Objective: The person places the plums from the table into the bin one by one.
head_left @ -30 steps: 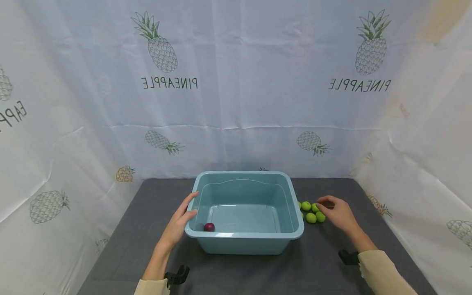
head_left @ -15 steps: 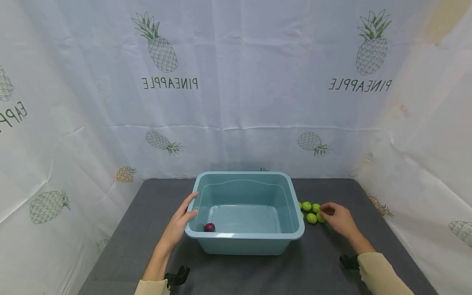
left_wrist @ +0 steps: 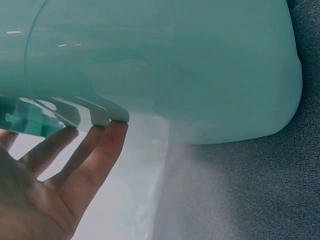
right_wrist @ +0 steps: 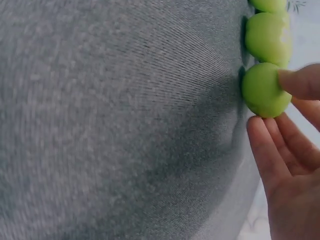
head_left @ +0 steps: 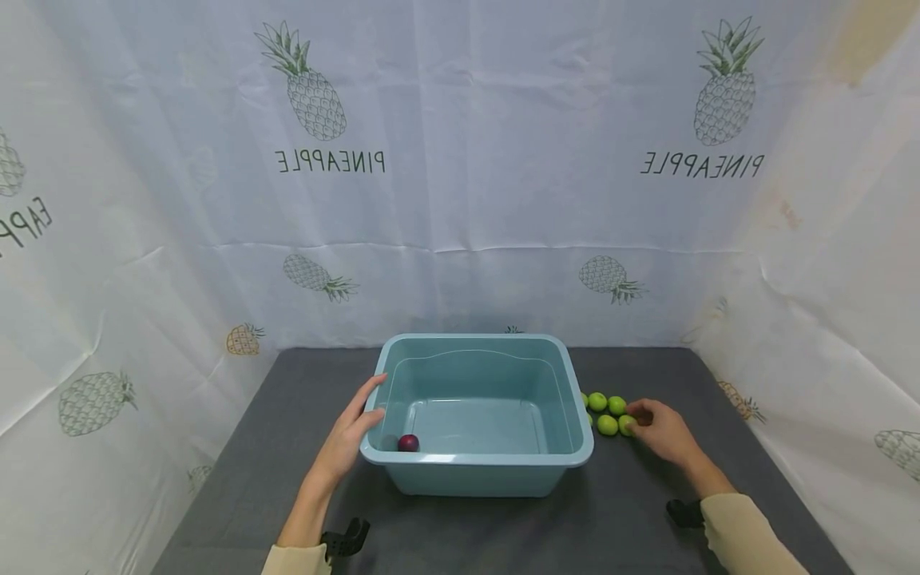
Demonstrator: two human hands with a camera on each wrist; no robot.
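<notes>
A light blue plastic basin stands on the dark table. At its left rim my left hand holds on, thumb and index finger over the edge. In the left wrist view the other fingertips press the outer wall. A small dark red round fruit lies inside, in the near left corner. To the right of the basin, my right hand pinches a small round green fruit between thumb and fingers. This fruit is at the near right end of a cluster of several like it.
The basin's right wall partly hides the leftmost green fruits. A dark grey cloth covers the table. White pineapple-print curtains close off the back and both sides.
My right hand has come down and toward me from the back right green fruit to the near right one and now pinches it. The left hand and the basin have not moved.
</notes>
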